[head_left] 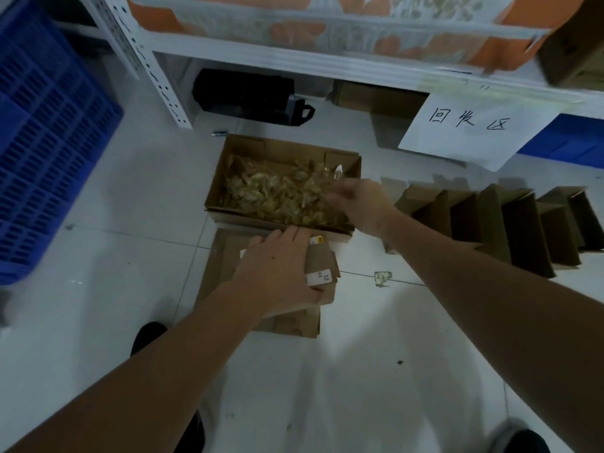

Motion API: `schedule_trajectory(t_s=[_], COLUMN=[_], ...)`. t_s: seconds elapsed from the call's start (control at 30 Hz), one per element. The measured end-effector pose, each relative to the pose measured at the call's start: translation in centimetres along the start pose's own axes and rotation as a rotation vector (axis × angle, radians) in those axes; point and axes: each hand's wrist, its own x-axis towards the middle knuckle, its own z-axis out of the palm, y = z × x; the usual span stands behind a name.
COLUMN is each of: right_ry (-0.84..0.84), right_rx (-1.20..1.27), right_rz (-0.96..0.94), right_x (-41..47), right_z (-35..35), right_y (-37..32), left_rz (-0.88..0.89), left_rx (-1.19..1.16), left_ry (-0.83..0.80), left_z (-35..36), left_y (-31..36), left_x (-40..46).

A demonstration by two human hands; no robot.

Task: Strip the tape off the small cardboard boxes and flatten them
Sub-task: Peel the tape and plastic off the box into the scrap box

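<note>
Left hand lies palm-down with fingers extended, pressing a flattened small cardboard box onto a pile of flattened cardboard on the tiled floor. Right hand reaches over the near right corner of an open carton filled with crumpled tape; its grasp cannot be determined owing to blur. Unflattened boxes stand in a row to the right

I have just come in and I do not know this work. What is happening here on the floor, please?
A person is stripping tape off small cardboard boxes and flattening them. The left hand presses a flattened box onto a pile of flat cardboard. The right hand reaches over the open carton full of crumpled tape scraps; whether it holds a scrap is unclear. A row of boxes waits at the right.
</note>
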Motion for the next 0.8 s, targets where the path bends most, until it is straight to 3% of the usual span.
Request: schedule_trajectory(t_s=[0.13, 0.27, 0.53, 0.8], right_ry=[-0.221, -0.343, -0.062, 0.066], right_rx=[-0.067, -0.282, -0.323, -0.295], right_rz=[-0.218, -0.266, -0.256, -0.291], right_x=[-9.2, -17.7, -31.5, -41.8], right_z=[-3.5, -7.5, -11.6, -14.5], right_y=[-3.4, -5.7, -7.0, -5.4], left_rz=[-0.006, -0.002, 0.139, 0.226], left_rx=[0.112, 0.147, 0.148, 0.201], left_ry=[0.025, 0.040, 0.165, 0.153], left_z=[-3.4, -7.6, -13.1, -15.1], left_y=[1.6, 5.9, 16.2, 18.1], left_x=[-2.0, -5.4, -14.3, -23.0])
